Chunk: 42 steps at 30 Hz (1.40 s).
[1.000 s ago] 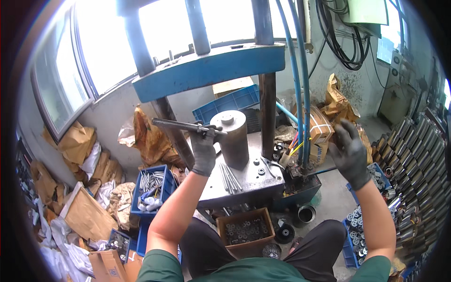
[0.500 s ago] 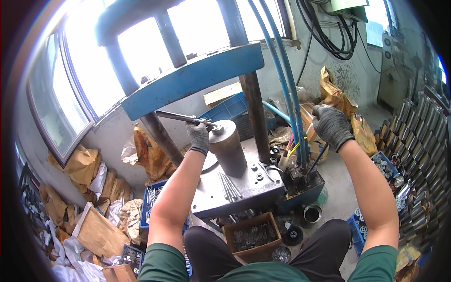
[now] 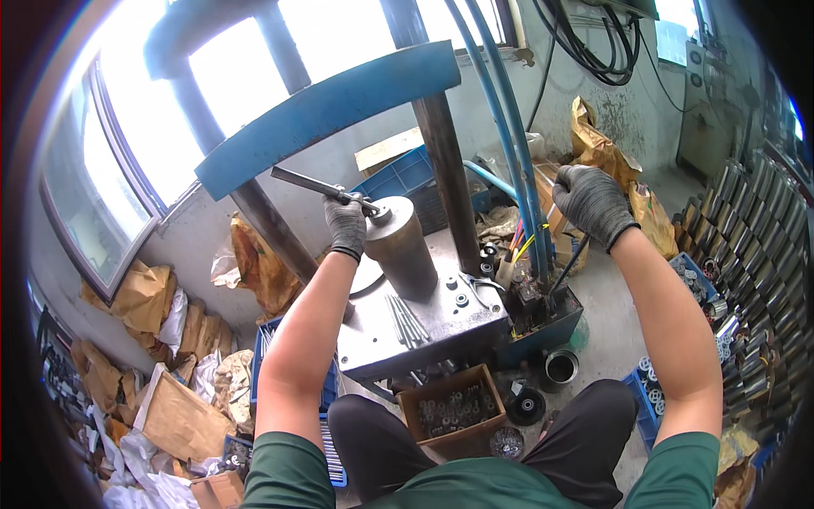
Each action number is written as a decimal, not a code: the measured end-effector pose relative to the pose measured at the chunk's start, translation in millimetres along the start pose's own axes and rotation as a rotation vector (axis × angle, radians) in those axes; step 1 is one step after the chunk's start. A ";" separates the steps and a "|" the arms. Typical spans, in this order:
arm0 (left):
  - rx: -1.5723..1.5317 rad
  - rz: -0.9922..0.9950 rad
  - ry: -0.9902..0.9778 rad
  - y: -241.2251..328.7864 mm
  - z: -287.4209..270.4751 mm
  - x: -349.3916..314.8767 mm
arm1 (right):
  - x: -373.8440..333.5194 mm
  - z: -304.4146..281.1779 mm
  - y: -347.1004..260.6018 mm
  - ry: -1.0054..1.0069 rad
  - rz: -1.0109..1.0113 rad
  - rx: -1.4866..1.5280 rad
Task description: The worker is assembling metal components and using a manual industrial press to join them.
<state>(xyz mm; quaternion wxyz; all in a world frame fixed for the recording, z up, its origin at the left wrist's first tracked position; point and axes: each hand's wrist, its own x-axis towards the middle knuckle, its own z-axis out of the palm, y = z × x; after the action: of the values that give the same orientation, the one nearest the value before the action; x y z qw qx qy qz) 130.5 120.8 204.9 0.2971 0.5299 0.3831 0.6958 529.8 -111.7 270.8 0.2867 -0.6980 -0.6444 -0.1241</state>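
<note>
My left hand (image 3: pixel 346 222), in a dark grey knit glove, is closed round a long dark metal bar (image 3: pixel 309 183). The bar's near end rests at the top of a thick steel cylinder (image 3: pixel 403 254), beside a small round fitting (image 3: pixel 381 217). That cylinder stands upright on the press's metal table (image 3: pixel 365 356). My right hand (image 3: pixel 593 204), gloved alike, is raised in a fist right of the blue hoses (image 3: pixel 511 140). A black lever (image 3: pixel 570 267) rises toward it from below; whether the fist grips it is hidden.
The blue press crossbeam (image 3: pixel 331 110) spans above the cylinder between steel columns (image 3: pixel 449 178). Thin rods (image 3: pixel 407 322) and small black rings (image 3: pixel 461 299) lie on the table. Below is a box of small parts (image 3: pixel 449 416). Stacked metal tubes (image 3: pixel 746 246) stand at right; paper sacks (image 3: pixel 182 411) lie left.
The view has shifted slightly, so the press and both hands sit a little higher and further left. Both hands keep their closed shape; the bar still meets the cylinder's top.
</note>
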 end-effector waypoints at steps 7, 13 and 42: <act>0.036 0.016 -0.004 3.1 -0.4 2.3 | -2.0 -4.4 -2.8 -0.026 0.021 0.030; 0.061 0.021 -0.062 7.1 -0.9 6.5 | -1.8 -5.8 -3.1 -0.018 0.015 0.047; 0.648 0.274 -0.228 7.5 7.4 30.1 | -78.7 -26.3 0.5 -0.055 -0.127 -0.084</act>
<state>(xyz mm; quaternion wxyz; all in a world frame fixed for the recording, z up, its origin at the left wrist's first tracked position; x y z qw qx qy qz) 129.7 143.1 227.7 0.0588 0.7168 0.4734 0.5085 524.5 -191.7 249.1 0.2309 -0.6702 -0.6892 -0.1501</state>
